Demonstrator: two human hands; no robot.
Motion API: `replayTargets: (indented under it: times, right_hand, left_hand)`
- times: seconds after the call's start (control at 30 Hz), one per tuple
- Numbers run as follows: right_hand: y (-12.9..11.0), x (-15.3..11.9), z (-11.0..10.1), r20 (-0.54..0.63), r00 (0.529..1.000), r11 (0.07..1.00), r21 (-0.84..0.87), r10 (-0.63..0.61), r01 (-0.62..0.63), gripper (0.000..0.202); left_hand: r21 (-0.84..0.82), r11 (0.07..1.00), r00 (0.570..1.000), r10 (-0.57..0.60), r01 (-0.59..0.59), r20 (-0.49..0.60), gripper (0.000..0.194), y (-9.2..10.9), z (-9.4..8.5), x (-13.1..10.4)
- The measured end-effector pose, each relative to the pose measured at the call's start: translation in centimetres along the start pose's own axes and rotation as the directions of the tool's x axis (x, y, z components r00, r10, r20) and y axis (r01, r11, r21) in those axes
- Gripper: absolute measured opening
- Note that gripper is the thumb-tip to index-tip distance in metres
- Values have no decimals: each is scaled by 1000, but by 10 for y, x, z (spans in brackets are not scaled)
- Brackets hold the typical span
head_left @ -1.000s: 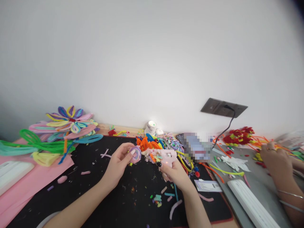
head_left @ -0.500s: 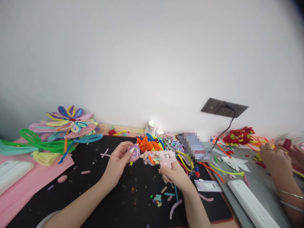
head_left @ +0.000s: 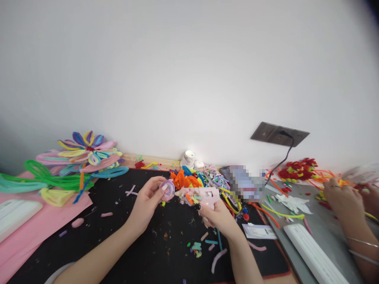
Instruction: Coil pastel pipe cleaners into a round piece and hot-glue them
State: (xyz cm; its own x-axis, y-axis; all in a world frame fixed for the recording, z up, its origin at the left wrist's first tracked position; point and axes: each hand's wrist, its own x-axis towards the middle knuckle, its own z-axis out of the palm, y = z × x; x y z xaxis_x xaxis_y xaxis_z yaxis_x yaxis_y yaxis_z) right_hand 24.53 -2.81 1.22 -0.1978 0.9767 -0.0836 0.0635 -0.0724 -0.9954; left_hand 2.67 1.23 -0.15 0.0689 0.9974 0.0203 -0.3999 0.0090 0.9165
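Note:
Between the thumb and fingers of my left hand (head_left: pixel 152 196) is a round coil of purple and pink pipe cleaner (head_left: pixel 167 190). My right hand (head_left: pixel 213 215) is wrapped round the grip of a pale pink glue gun (head_left: pixel 204 196), whose barrel is crusted with coloured fluff scraps. Its nozzle points left at the coil, a small gap apart. Behind the gun, orange pipe-cleaner loops (head_left: pixel 186 180) lie in a heap with blue and yellow pieces. Cut pipe-cleaner bits (head_left: pixel 196 249) are scattered on the black mat (head_left: pixel 118 240) below my hands.
A large pipe-cleaner flower (head_left: pixel 89 150) lies at the left on pink paper (head_left: pixel 32 244). A white tub (head_left: pixel 188 158) and a phone (head_left: pixel 245 183) stand near the wall. A cord hangs from the wall socket (head_left: pixel 280 134). At the right, a co-worker's hands (head_left: pixel 345 197) handle materials.
My hands, the coil and the glue gun hold nearly the same place. At the right, the red item by the co-worker's hands is out of sight, and those hands have shifted.

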Motion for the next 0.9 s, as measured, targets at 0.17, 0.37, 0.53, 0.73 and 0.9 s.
replayTargets:
  times: [0.17,0.37,0.53,0.73,0.9]
  right_hand:
    - [1,1,-1,-14,1000,1000,-5,-12,12,26]
    - [-2,0,-1,-22,999,1000,-3,-25,25,29]
    - [-4,-1,1,-22,999,999,-11,-38,37,31]
    - [-6,0,1,-51,998,999,-33,-35,33,35]
    - [-3,1,-1,-61,998,998,-59,-33,29,35]
  left_hand:
    - [29,1000,1000,0,-1,25,27,0,0,-1]
    - [50,999,998,1,-4,62,25,-1,0,-1]
    - [47,999,996,11,-15,87,23,-1,1,-1]
    - [79,997,993,11,-20,115,21,1,2,-3]
    - [121,992,993,14,-28,119,21,1,2,-3]
